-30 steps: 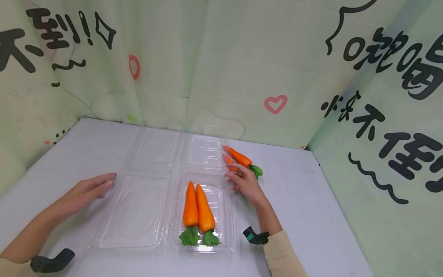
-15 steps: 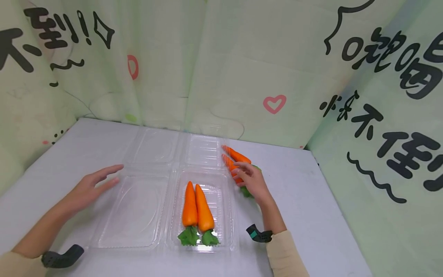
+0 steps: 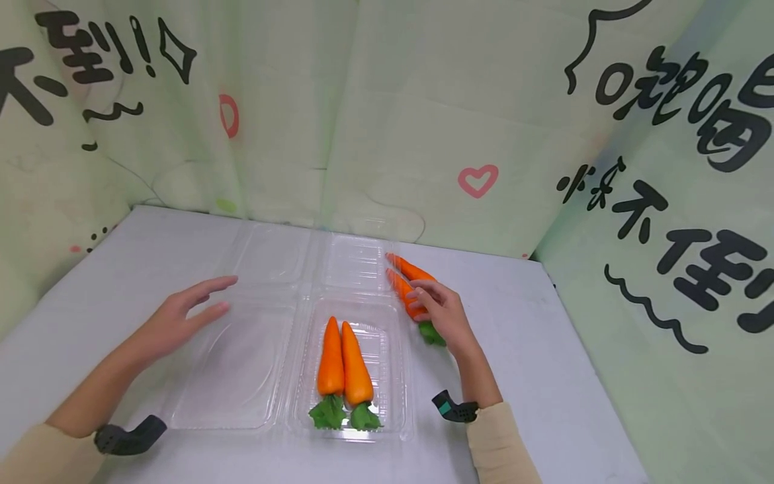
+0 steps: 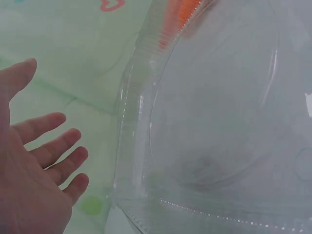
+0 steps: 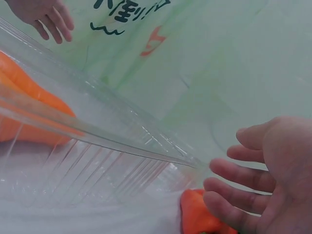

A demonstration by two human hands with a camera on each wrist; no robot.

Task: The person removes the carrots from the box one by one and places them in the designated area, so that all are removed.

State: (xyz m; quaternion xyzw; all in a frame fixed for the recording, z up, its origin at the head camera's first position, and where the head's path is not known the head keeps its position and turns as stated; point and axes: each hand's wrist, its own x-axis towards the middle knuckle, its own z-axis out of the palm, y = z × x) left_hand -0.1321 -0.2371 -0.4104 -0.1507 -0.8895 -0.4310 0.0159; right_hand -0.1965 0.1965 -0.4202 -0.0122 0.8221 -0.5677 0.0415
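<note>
Two orange carrots with green leafy tops, a left one (image 3: 330, 366) and a right one (image 3: 357, 366), lie side by side in a clear plastic tray (image 3: 396, 403). Left of that tray lies its flat clear lid (image 3: 242, 376). My left hand (image 3: 181, 316) hovers over the lid's far left corner, fingers spread, holding nothing. To the right of the tray are two more carrots, a farther one (image 3: 411, 267) and a nearer one (image 3: 400, 288). My right hand (image 3: 444, 312) is over the nearer carrot with loosely bent fingers. In the right wrist view that carrot (image 5: 197, 212) sits just beneath the fingertips.
Behind the front container stands another clear plastic section (image 3: 357, 262), with a second clear panel (image 3: 272, 255) to its left. A white table (image 3: 514, 349) bears everything. Pale green curtains (image 3: 399, 101) with black lettering enclose the back and sides.
My left hand has moved right and farther away, over the lid. My right hand has shifted slightly right, so the nearer carrot and its leaves show more. The carrots in the tray stay put.
</note>
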